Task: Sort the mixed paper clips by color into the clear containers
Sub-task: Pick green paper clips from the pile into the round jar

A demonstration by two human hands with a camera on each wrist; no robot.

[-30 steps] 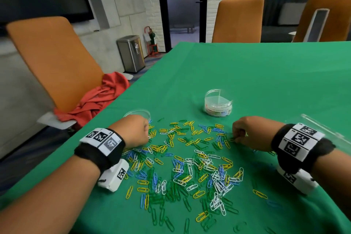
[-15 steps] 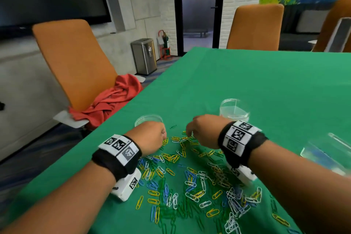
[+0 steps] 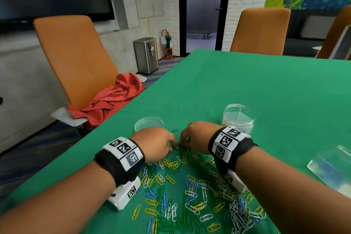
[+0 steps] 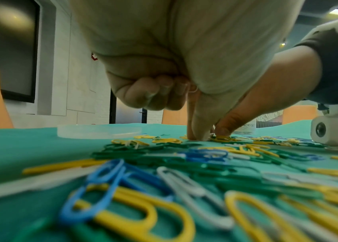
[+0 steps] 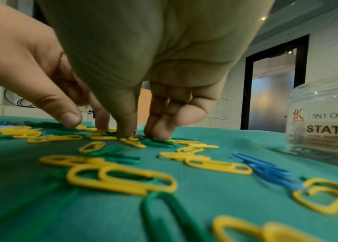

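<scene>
Yellow, green, blue and white paper clips [image 3: 190,190] lie mixed on the green tablecloth. My left hand [image 3: 171,143] and right hand [image 3: 183,142] meet fingertip to fingertip at the pile's far edge. The left thumb and forefinger [image 4: 197,135] pinch down at a pale clip, the other fingers curled in. The right thumb [image 5: 124,131] and fingertips [image 5: 155,134] close on a small pale clip among yellow and green ones. A shallow clear dish [image 3: 149,122] sits just beyond the left hand. A clear divided jar [image 3: 238,118] stands beyond the right wrist.
A flat clear container [image 3: 332,167] lies at the right edge of the table. An orange chair [image 3: 76,59] with a red cloth [image 3: 106,100] stands past the table's left edge. Bare green cloth [image 3: 266,85] stretches beyond the jar.
My right hand has swept left across the pile to meet the left hand at the far edge. The left hand has stayed near the shallow dish.
</scene>
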